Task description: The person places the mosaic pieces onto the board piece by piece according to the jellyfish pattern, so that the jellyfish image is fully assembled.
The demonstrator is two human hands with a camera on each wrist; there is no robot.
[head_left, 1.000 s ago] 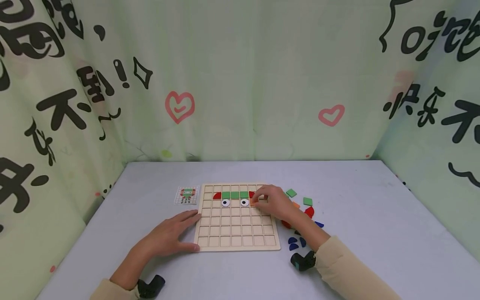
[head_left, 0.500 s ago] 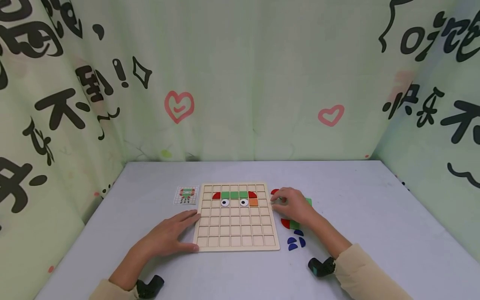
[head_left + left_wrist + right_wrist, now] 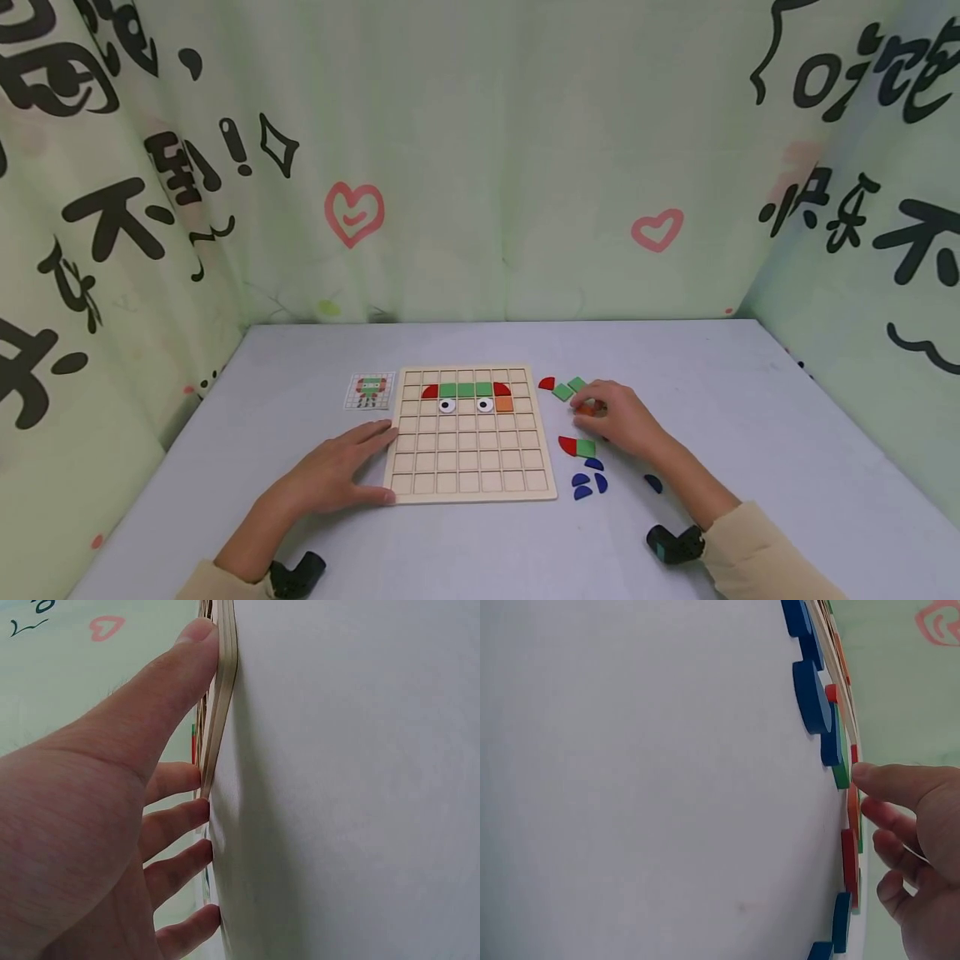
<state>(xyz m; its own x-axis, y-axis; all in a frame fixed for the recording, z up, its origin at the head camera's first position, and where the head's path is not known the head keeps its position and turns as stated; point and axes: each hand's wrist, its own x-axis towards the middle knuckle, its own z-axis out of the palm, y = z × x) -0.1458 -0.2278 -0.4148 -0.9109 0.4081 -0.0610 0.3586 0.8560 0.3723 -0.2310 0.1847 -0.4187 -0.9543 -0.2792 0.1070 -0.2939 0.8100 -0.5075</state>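
Board (image 3: 468, 462) is touched by spread left hand (image 3: 337, 467); orange piece (image 3: 853, 810) beside right hand (image 3: 621, 418), grip unclear, is best pinched edgewise.

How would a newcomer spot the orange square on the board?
On the table, find the wooden board the left hand touches. Near its top, right of the rightmost eye piece and below a red piece, sits the orange square, the board's only orange piece.

A pale green curtain (image 3: 450, 167) hangs behind the white table (image 3: 300, 358), marked with two reddish hearts (image 3: 355, 220). Similar cloth rises to the left and right of the table, carrying large black lettering (image 3: 111, 225). Gentle folds run down behind the table, where the light is soft.
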